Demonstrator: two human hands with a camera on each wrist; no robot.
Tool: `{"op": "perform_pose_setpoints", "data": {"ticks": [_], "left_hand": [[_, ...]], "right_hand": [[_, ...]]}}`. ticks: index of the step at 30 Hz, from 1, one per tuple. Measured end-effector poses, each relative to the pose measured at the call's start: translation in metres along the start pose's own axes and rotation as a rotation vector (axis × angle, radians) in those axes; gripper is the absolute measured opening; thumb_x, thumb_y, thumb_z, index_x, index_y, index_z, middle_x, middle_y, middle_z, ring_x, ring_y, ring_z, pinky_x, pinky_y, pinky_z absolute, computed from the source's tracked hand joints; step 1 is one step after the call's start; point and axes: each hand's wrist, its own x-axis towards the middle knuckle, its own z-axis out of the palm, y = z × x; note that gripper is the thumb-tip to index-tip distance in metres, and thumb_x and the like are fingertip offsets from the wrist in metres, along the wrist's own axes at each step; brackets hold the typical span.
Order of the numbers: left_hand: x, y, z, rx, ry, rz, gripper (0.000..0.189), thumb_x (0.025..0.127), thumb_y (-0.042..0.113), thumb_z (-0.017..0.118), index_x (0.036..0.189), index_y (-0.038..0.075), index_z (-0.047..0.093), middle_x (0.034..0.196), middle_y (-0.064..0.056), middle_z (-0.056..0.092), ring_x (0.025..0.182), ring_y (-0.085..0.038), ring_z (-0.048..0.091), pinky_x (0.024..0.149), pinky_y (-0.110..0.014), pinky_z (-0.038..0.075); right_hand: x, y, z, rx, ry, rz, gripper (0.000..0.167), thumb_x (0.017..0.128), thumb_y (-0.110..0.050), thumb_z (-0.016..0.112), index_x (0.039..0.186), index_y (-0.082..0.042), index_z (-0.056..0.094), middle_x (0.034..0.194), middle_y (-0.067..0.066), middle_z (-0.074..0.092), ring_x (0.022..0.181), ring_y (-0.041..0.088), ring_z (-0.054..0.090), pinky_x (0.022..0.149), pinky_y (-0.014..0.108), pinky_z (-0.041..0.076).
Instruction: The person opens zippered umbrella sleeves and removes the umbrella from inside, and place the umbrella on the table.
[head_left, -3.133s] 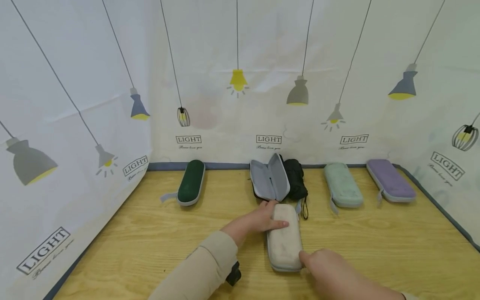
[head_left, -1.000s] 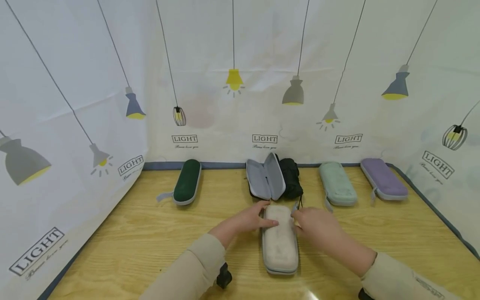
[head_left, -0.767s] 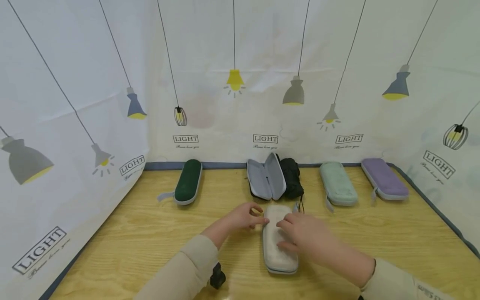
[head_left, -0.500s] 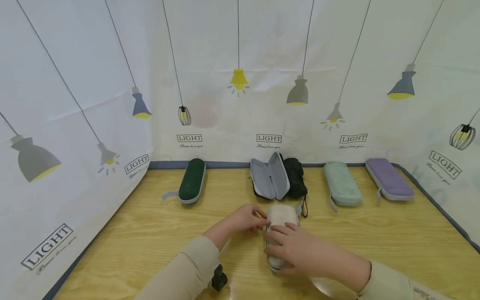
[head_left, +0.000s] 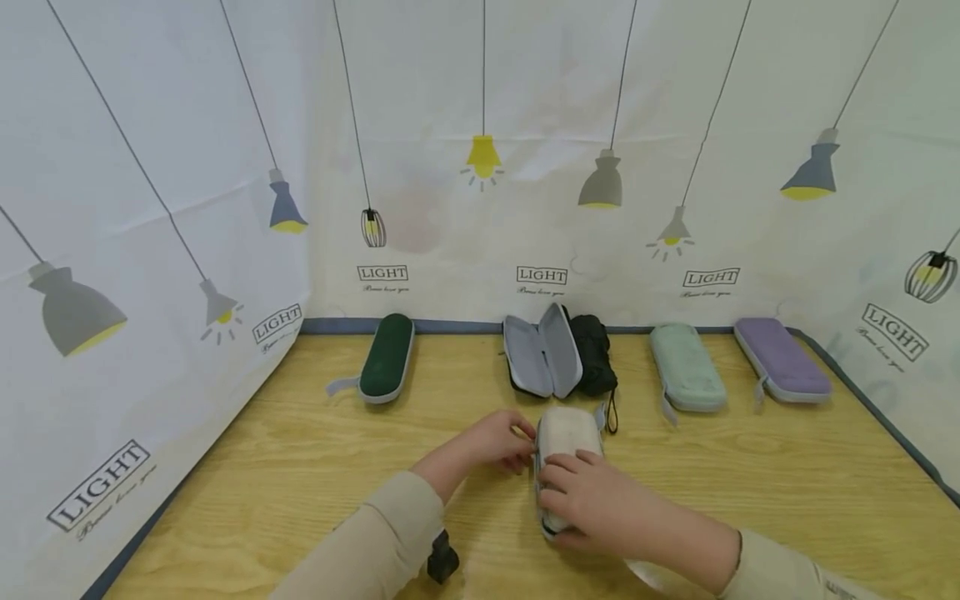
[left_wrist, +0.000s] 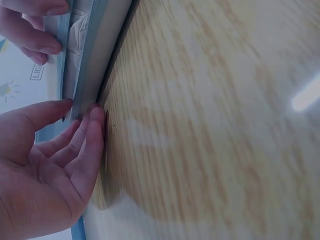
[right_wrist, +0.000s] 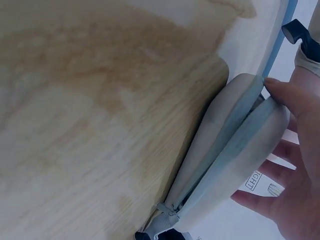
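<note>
A cream zippered hard case lies lengthwise on the table in front of me. Its zip is undone, and the lid stands slightly raised, leaving a narrow gap along the side and near end. Through that gap in the left wrist view, pale wrinkled material shows inside. My left hand holds the left edge, thumb at the rim and fingers against the lower shell. From above, my right hand grips the lid, its thumb at the near end in the right wrist view. The grey zipper pull hangs at the far end.
Behind the cream case stand an opened case with grey lining and a black folded umbrella. A green case lies left; mint and purple cases lie right. A lamp-printed cloth borders the table.
My right hand slid the zip along the right side to the far corner, then moved onto the lid. My left hand shifted from the top to the left edge. The lid has lifted slightly.
</note>
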Motion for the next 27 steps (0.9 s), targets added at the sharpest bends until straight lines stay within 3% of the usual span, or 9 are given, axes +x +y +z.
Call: {"op": "perform_pose_setpoints", "data": {"ticks": [4, 9, 12, 14, 17, 20, 24, 27], "left_hand": [[0.005, 0.0, 0.002, -0.023, -0.019, -0.026, 0.033, 0.092, 0.008, 0.065, 0.122, -0.003, 0.056, 0.072, -0.013, 0.068, 0.057, -0.018, 0.063, 0.055, -0.032, 0.054], [0.006, 0.0, 0.005, -0.034, -0.038, -0.032, 0.046, 0.091, 0.006, 0.063, 0.133, -0.003, 0.047, 0.066, -0.013, 0.064, 0.052, -0.016, 0.06, 0.052, -0.029, 0.053], [0.006, 0.0, 0.006, -0.032, -0.04, -0.047, 0.045, 0.091, 0.005, 0.061, 0.133, -0.001, 0.045, 0.066, -0.012, 0.063, 0.05, -0.015, 0.058, 0.049, -0.027, 0.05], [0.007, -0.001, 0.006, -0.034, -0.035, -0.061, 0.042, 0.09, 0.004, 0.06, 0.13, 0.001, 0.046, 0.065, -0.012, 0.063, 0.049, -0.015, 0.058, 0.048, -0.026, 0.049], [0.01, -0.001, 0.006, -0.02, -0.029, -0.072, 0.032, 0.091, 0.005, 0.059, 0.121, 0.001, 0.049, 0.065, -0.013, 0.063, 0.048, -0.015, 0.058, 0.046, -0.026, 0.048], [0.013, -0.003, 0.004, 0.006, -0.045, -0.062, 0.017, 0.092, 0.008, 0.06, 0.107, 0.001, 0.056, 0.065, -0.012, 0.063, 0.048, -0.015, 0.058, 0.045, -0.025, 0.047], [0.015, -0.004, 0.001, 0.022, -0.094, -0.047, 0.012, 0.093, 0.011, 0.06, 0.093, 0.0, 0.064, 0.065, -0.009, 0.065, 0.05, -0.013, 0.06, 0.047, -0.023, 0.047], [0.015, -0.004, 0.0, 0.026, -0.12, -0.038, 0.014, 0.094, 0.011, 0.06, 0.088, 0.0, 0.066, 0.064, -0.008, 0.064, 0.05, -0.012, 0.06, 0.047, -0.023, 0.047]], "right_hand": [[-0.003, -0.002, -0.003, 0.004, 0.033, 0.017, 0.034, 0.085, -0.045, 0.074, 0.105, -0.02, 0.064, 0.11, -0.003, 0.057, 0.105, 0.017, 0.053, 0.081, 0.038, 0.048], [-0.005, -0.003, -0.003, -0.007, 0.244, 0.003, 0.033, 0.074, -0.03, 0.082, 0.098, -0.015, 0.065, 0.103, 0.0, 0.057, 0.097, 0.019, 0.054, 0.081, 0.038, 0.047], [-0.005, -0.002, -0.003, 0.002, 0.355, -0.031, 0.032, 0.069, -0.016, 0.079, 0.096, -0.012, 0.063, 0.102, 0.002, 0.057, 0.096, 0.02, 0.055, 0.085, 0.038, 0.046], [-0.005, -0.001, -0.004, -0.015, 0.382, -0.086, 0.03, 0.069, -0.008, 0.073, 0.097, -0.01, 0.063, 0.102, 0.003, 0.058, 0.097, 0.021, 0.056, 0.088, 0.037, 0.047], [-0.005, 0.0, -0.007, -0.068, 0.364, -0.179, 0.022, 0.076, -0.004, 0.065, 0.097, -0.01, 0.065, 0.1, 0.001, 0.059, 0.094, 0.017, 0.055, 0.087, 0.031, 0.047], [-0.007, -0.003, -0.01, -0.112, 0.316, -0.218, 0.013, 0.082, -0.005, 0.061, 0.091, -0.013, 0.065, 0.089, -0.003, 0.057, 0.082, 0.012, 0.051, 0.077, 0.025, 0.046], [-0.012, -0.008, -0.013, -0.115, 0.263, -0.102, 0.014, 0.077, -0.005, 0.073, 0.084, -0.014, 0.063, 0.081, -0.005, 0.052, 0.073, 0.011, 0.047, 0.068, 0.025, 0.044], [-0.014, -0.012, -0.015, -0.064, 0.215, 0.06, 0.018, 0.076, -0.01, 0.079, 0.083, -0.013, 0.063, 0.081, -0.004, 0.053, 0.071, 0.011, 0.049, 0.066, 0.026, 0.046]]}}
